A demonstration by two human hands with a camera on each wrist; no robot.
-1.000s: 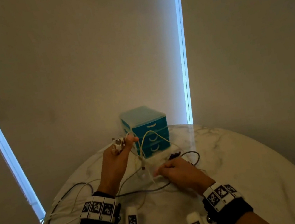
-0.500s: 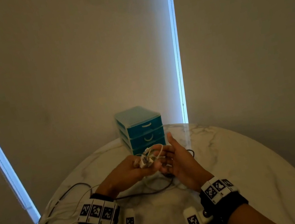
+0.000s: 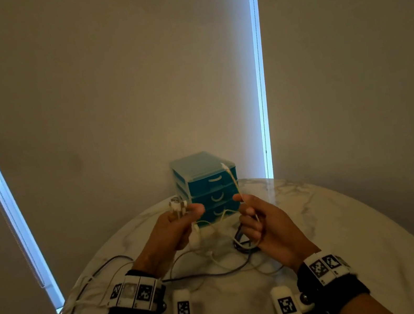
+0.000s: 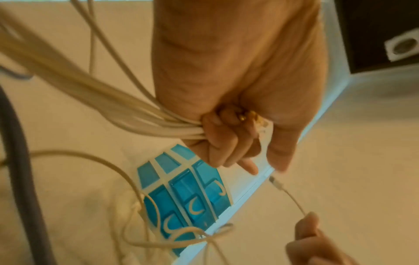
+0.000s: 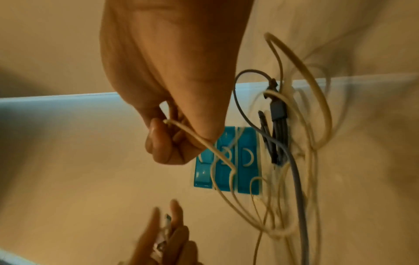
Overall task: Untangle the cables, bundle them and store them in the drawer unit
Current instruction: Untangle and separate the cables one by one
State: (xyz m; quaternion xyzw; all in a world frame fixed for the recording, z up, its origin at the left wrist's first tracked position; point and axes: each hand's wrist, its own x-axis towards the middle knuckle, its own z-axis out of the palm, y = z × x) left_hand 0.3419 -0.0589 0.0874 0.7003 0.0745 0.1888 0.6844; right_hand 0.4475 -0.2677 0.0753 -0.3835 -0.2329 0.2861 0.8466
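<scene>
My left hand [image 3: 181, 222] is raised over the table and grips a bunch of white cable ends [image 3: 178, 206], with the plugs sticking up past the thumb; the left wrist view shows the white cables [image 4: 127, 111] running into the curled fingers. My right hand [image 3: 250, 214] pinches one thin white cable [image 3: 231, 177] whose connector end stands up in front of the teal drawer unit [image 3: 206, 184]. The right wrist view shows that cable [image 5: 204, 141] leaving the fist. Loose white loops and a grey cable [image 3: 243, 241] lie tangled on the marble table [image 3: 322, 219] below both hands. All three drawers look closed.
More white and dark cables [image 3: 86, 294] trail over the table's left edge. The drawer unit stands at the far edge against the wall. A grey multi-plug cable [image 5: 278, 114] lies beside the unit. Bare marble spreads to the right.
The hands, together in front of the drawer unit half a second ago, have pulled apart. The right hand now holds a single white cable end up; the left keeps its bunch.
</scene>
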